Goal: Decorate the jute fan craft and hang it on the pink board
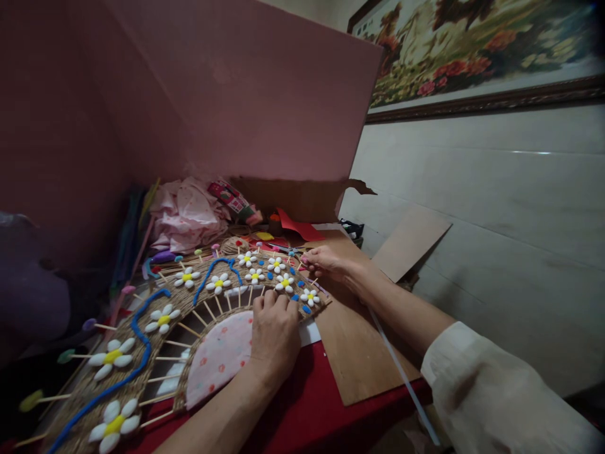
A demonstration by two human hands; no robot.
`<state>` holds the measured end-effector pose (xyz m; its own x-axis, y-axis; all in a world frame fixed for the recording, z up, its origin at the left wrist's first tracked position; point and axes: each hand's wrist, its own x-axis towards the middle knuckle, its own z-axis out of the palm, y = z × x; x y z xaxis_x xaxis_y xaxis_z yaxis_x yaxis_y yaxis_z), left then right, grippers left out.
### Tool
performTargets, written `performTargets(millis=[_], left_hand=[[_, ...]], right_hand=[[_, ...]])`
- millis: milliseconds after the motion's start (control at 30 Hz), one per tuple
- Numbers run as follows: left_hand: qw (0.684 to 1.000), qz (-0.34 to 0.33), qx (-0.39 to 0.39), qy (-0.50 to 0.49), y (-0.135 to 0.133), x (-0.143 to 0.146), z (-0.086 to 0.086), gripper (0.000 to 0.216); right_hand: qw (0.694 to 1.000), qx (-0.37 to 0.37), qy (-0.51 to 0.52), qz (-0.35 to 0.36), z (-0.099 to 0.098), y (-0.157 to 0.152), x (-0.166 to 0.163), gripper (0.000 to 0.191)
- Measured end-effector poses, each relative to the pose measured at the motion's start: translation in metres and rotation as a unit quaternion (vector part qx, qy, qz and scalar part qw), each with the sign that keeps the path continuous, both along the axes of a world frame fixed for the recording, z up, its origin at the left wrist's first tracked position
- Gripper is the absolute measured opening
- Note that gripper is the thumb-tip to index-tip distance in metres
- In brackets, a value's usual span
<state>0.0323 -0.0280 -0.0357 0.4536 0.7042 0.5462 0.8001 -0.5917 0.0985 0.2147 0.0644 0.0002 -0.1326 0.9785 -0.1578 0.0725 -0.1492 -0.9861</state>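
A fan-shaped craft of wound twine and thin wooden sticks (179, 293) spreads across the table. White clay flowers (163, 319) with yellow centres, a wavy blue clay strip (142, 334) and small blue pieces decorate it. Coloured clay knobs (89, 324) cap the stick ends along its outer edge. My left hand (275, 331) is closed over the fan's inner edge, beside the pink spotted half-round centre (222, 353); its fingertips are partly hidden. At the fan's far right edge, my right hand (326, 262) pinches a pink clay knob (305, 259) on a stick end.
Brown cardboard (359, 353) lies on the red tablecloth (302, 403) at right. Behind the fan are a twine ball (235, 245), red paper (297, 227), scissors (288, 250) and crumpled pink cloth (189, 211). A translucent glue stick (404, 378) slants below my right forearm.
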Motion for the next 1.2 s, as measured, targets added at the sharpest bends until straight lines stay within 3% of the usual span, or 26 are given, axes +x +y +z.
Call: performTargets(millis=[367,633,1200], left_hand=[[1.000,0.003,0.002,0.004,0.001,0.000,-0.001,0.015],[1.000,0.002,0.001,0.004,0.001,0.000,-0.001,0.013],[1.000,0.003,-0.009,0.012,0.001,-0.001,-0.002,0.014]], right_hand=[[1.000,-0.014,0.023,-0.002,-0.002,0.002,-0.004,0.019],[0.998,-0.007,0.049,0.043,0.008,-0.007,-0.006,0.019],[0.999,0.013,0.028,0.021,0.001,0.000,-0.004,0.018]])
